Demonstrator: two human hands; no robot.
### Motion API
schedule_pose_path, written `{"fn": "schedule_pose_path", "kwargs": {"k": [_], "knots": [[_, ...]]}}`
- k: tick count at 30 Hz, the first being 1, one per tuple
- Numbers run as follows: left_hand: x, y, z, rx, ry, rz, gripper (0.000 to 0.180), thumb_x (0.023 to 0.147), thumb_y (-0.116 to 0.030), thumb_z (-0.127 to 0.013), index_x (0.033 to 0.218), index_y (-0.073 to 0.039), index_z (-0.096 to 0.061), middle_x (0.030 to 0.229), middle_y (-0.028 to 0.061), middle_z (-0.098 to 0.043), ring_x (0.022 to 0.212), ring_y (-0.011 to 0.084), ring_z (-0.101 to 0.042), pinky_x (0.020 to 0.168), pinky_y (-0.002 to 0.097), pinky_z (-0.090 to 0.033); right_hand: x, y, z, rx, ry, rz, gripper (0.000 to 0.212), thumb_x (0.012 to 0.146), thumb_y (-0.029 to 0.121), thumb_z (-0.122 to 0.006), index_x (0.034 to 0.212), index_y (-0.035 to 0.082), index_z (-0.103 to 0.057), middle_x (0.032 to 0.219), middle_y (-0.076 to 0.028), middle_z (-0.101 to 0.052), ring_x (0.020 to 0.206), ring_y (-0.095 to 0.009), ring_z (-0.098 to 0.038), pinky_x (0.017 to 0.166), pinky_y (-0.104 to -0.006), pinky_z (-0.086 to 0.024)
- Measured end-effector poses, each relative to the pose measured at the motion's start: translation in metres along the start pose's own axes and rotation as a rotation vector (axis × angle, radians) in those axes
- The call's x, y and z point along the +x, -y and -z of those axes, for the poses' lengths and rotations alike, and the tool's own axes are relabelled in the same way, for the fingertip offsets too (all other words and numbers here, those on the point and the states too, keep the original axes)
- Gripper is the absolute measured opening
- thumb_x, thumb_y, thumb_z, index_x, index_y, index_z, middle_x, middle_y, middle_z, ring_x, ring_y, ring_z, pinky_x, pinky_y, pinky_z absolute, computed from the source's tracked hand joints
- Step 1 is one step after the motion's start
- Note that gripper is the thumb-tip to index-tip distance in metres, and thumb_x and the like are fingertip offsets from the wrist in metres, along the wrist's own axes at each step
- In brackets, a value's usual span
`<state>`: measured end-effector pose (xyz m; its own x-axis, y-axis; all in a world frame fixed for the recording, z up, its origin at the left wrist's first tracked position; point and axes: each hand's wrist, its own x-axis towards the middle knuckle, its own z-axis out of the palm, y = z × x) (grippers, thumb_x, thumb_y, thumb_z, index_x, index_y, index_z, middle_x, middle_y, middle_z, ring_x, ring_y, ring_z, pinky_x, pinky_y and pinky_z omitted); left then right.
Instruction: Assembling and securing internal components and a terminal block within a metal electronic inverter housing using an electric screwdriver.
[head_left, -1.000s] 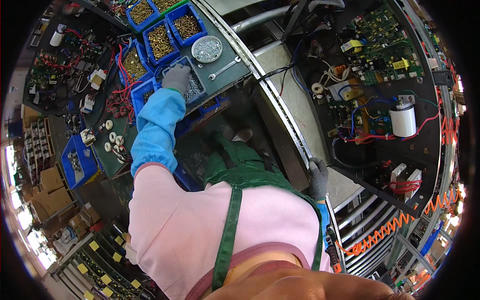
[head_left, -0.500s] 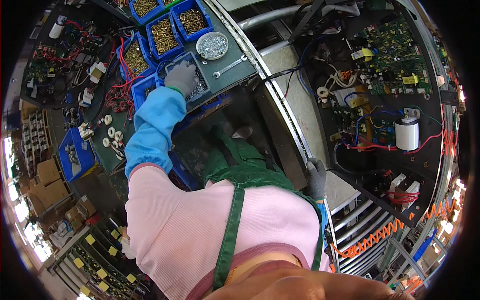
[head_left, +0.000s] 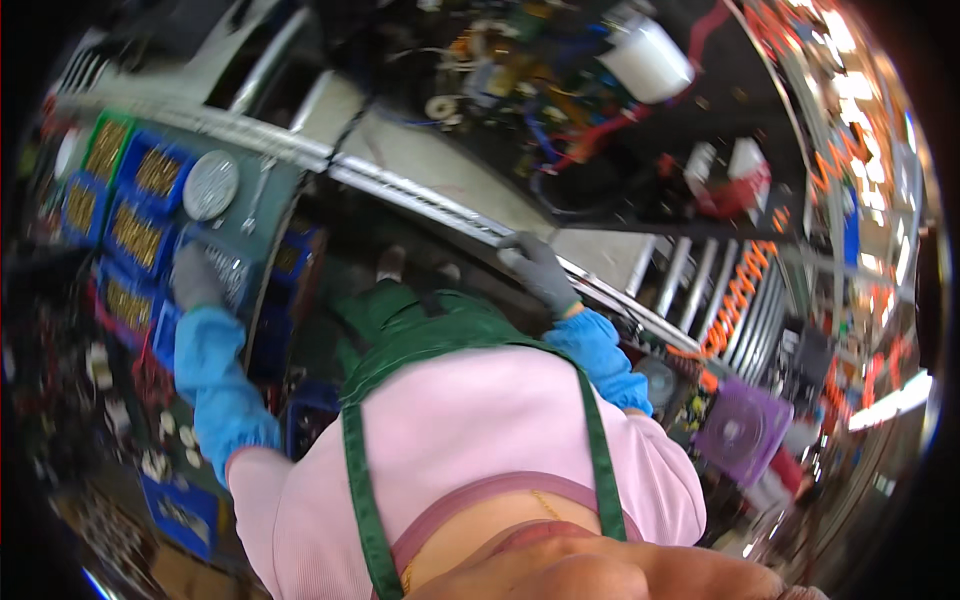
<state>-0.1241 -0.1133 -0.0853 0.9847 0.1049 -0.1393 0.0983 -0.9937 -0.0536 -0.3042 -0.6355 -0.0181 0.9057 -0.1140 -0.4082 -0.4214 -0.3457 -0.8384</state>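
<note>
My left hand [head_left: 197, 275], in a grey glove with a blue sleeve cover, reaches into a blue-grey bin [head_left: 236, 268] of small metal parts. Motion blur and the bin hide its fingertips, so I cannot tell whether it holds a part. Farther right, my right hand [head_left: 538, 272], gloved alike, has its fingers bent over the edge of a metal rail [head_left: 440, 212]. Blue bins of brass-coloured parts [head_left: 140, 235] stand just beyond my left hand. A round white dish [head_left: 210, 185] of small shiny pieces and an open-ended wrench [head_left: 260, 195] lie near them.
Beyond the rail, a black unit [head_left: 590, 190] carries wiring and a white cylinder [head_left: 650, 62]. Metal rollers [head_left: 675, 275] and an orange coiled hose [head_left: 745, 300] are at the right. A purple fan [head_left: 743, 430] stands lower right. A blue crate [head_left: 180, 515] sits lower left.
The view has swung round, so the bench and bins appear farther left and the rail runs more crosswise. My left hand remains at the bin; my right hand and sleeve show more fully.
</note>
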Motion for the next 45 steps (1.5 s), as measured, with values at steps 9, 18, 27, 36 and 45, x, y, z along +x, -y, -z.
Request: {"fn": "schedule_pose_path", "kwargs": {"k": [9,18,27,36,45], "knots": [[0.007,-0.045,0.063,-0.647,-0.132,0.017,0.024,0.086,-0.020,-0.060,0.104,-0.004,-0.061,0.098,0.0095,-0.065,0.085,0.0194,-0.061,0.075,0.0309,-0.048,-0.040,-0.014,0.022,0.140,-0.171,-0.134,0.025,0.083,0.018,-0.061,0.103,0.003,-0.060,0.086,-0.004,-0.059,0.079,-0.011,-0.052,0.071,-0.0257,-0.042],[-0.078,-0.292,0.120,-1.394,0.702,-0.642,0.022,0.089,-0.015,-0.057,0.104,0.000,-0.060,0.084,0.0051,-0.062,0.074,0.0105,-0.059,0.066,0.0236,-0.048,-0.054,0.069,0.050,-0.203,-0.747,0.131,0.042,0.081,0.011,-0.061,0.121,0.001,-0.054,0.069,0.002,-0.049,0.062,-0.007,-0.046,0.057,-0.0230,-0.039],[-0.167,-0.480,0.125,-1.879,0.661,-0.884,0.020,0.090,-0.016,-0.058,0.104,-0.002,-0.061,0.087,0.0106,-0.068,0.077,0.0175,-0.066,0.068,0.0292,-0.052,-0.094,0.122,0.099,0.125,-1.238,0.323,0.026,0.085,0.007,-0.052,0.109,-0.003,-0.056,0.064,0.005,-0.045,0.050,-0.001,-0.033,0.044,-0.0173,-0.022],[-0.197,-0.533,0.105,-1.933,0.085,-0.709,0.017,0.089,-0.016,-0.058,0.104,-0.007,-0.060,0.088,0.0147,-0.066,0.081,0.0308,-0.067,0.065,0.0352,-0.053,-0.067,0.077,0.136,-0.145,-0.852,0.095,0.034,0.077,0.013,-0.070,0.105,-0.001,-0.057,0.095,-0.004,-0.059,0.085,-0.014,-0.055,0.077,-0.0259,-0.044],[-0.182,-0.556,0.116,-1.769,-0.020,-0.704,0.020,0.084,-0.021,-0.063,0.100,-0.010,-0.060,0.081,0.0127,-0.067,0.075,0.0313,-0.066,0.062,0.0373,-0.054,-0.048,0.064,0.130,-0.247,-0.883,0.150,0.028,0.076,0.012,-0.074,0.097,-0.002,-0.062,0.087,-0.007,-0.067,0.076,-0.013,-0.062,0.069,-0.0254,-0.047]]}}
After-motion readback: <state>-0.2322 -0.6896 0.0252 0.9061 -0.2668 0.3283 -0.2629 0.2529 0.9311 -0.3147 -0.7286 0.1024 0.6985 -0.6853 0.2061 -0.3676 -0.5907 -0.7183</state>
